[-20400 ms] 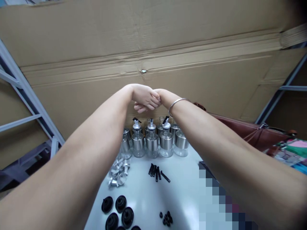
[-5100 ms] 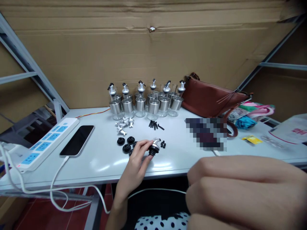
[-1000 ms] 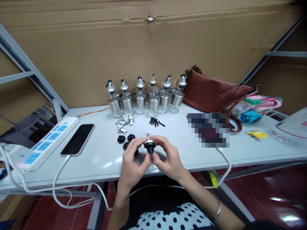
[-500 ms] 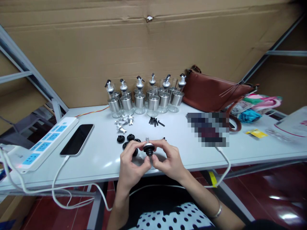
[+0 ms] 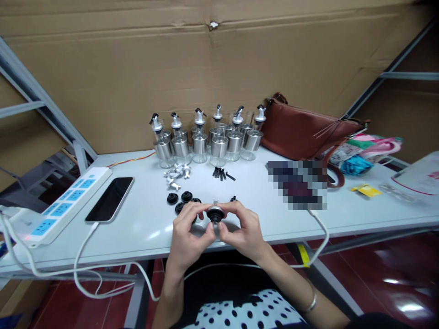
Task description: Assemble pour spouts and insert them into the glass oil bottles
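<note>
Between my two hands is a bottle pourer [image 5: 215, 213], with a silver-white spout part on top and a ribbed black stopper below. My left hand [image 5: 190, 230] pinches it from the left with thumb and fingertips. From the right, my right hand [image 5: 243, 227] grips it the same way. Several black stoppers [image 5: 172, 198] lie by my left hand, some partly hidden behind it. Beyond them sits a pile of white spout pieces [image 5: 176, 173]. Small black levers [image 5: 222, 173] lie farther back on the table, and a small black part [image 5: 233, 198] shows just behind my right hand.
Glass bottles with steel sleeves [image 5: 199, 145] stand at the back, the front ones topped with pourers. A brown handbag [image 5: 305, 130] leans at the right. To the left are a phone [image 5: 110, 199] and a power strip [image 5: 68, 203], with white cables [image 5: 78, 269] hanging over the table edge.
The pourer has tilted slightly and shifted a little to the right between my fingers. Both hands keep their pinch around it; the things on the table have not moved.
</note>
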Motion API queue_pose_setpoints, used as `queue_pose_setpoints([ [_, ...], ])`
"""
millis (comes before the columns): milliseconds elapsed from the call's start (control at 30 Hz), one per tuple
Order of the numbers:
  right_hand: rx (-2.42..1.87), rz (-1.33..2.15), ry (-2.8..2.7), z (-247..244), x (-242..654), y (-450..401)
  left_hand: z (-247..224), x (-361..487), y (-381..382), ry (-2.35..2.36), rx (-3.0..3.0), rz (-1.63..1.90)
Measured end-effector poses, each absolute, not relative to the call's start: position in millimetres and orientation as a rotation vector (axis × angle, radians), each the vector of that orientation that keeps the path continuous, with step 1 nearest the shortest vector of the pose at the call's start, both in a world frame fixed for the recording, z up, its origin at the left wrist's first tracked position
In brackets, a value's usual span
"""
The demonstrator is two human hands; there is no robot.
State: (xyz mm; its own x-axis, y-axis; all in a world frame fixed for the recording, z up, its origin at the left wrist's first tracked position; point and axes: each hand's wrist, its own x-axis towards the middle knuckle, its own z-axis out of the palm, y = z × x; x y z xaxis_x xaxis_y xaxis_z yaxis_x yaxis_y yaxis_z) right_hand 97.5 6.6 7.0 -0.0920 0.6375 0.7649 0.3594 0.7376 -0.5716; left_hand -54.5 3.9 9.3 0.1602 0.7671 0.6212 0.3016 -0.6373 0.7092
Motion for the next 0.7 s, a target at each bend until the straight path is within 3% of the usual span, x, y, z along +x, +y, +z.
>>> queue_pose_setpoints([
  [700,-0.858,0.240,-1.771,9.7,95.5,13.0,1.6,-51.4,10.7,1.050,1.718,1.611],
])
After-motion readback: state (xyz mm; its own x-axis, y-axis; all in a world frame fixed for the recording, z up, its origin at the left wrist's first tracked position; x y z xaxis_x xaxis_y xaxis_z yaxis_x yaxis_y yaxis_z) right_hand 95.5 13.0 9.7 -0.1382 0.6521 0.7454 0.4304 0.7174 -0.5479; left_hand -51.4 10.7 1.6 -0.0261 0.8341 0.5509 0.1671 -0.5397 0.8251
